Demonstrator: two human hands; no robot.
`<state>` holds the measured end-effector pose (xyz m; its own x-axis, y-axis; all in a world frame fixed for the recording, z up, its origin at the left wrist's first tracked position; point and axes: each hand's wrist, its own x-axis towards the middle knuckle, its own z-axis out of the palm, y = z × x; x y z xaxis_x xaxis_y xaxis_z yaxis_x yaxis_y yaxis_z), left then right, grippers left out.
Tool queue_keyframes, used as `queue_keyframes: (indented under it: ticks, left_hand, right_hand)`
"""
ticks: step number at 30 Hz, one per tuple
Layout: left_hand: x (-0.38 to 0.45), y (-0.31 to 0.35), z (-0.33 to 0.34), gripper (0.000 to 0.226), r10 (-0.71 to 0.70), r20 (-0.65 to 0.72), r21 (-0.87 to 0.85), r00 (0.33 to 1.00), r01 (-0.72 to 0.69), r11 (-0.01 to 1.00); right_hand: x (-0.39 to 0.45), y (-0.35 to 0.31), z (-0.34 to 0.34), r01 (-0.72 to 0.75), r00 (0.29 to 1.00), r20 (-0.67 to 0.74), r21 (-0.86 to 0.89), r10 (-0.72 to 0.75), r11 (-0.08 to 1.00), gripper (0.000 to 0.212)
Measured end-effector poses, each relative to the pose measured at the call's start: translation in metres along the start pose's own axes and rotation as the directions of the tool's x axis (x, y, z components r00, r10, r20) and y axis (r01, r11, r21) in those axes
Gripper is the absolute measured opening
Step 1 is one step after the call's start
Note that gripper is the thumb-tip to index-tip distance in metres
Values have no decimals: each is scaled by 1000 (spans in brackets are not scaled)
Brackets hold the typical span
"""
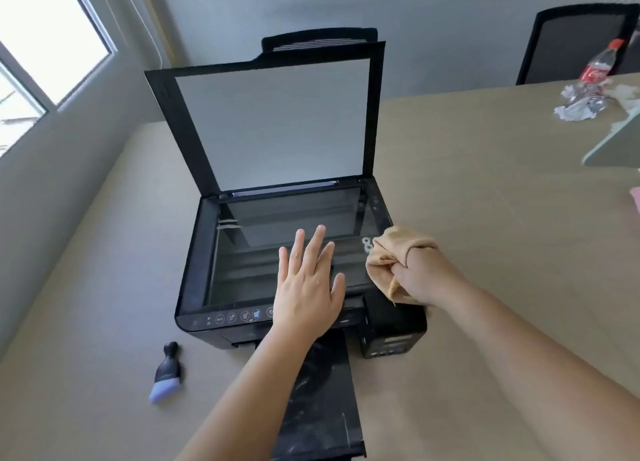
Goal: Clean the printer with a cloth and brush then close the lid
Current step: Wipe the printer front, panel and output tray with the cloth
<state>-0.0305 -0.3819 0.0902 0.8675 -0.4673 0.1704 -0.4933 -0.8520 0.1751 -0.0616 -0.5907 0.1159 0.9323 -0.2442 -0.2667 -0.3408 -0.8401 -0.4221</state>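
printer (277, 252) lid (273, 121) up, brush (168, 374) beside, bottle (597, 63) far

Head view, single, wide-angle: looks forward and steeply down from above the table's (485, 218) near edge, close over the printer (277, 252); far wall and window (52, 44) at top left.

I see a black flatbed printer (277, 270) with its white-lined lid (270, 121) raised; a crumpled tan cloth (394, 256) on its right edge; a black, lavender-bristled brush (166, 374) lying front-left.
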Motion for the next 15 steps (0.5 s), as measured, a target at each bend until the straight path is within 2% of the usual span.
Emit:
queue_keyframes:
  ticks: [3,5,7,10,12,15]
  left_hand:
    - [1,1,0,58,-52,-4,-21,999,52,998]
    - [4,2,1,60,-134,-8,-50,991,133,990]
    - [7,2,1,62,-233,-17,-95,972,230,969]
    - [9,5,0,63,-278,-4,-104,961,276,956]
    - [9,5,1,63,-264,2,-80,965,263,961]
    - [9,5,1,63,-264,4,-71,965,263,962]
  right_hand:
    - [-34,12,14,83,992,-83,-95,-91,992,24]
    - [-36,8,14,163,971,-155,-122,-181,979,21]
    - [-20,-1,9,169,967,-174,-116,-188,979,22]
    - [35,-11,2,24,993,-107,-167,-42,986,27]
    - [81,-20,-8,-97,995,2,-64,97,993,29]
    - [127,-28,-16,-111,992,52,-74,115,991,28]
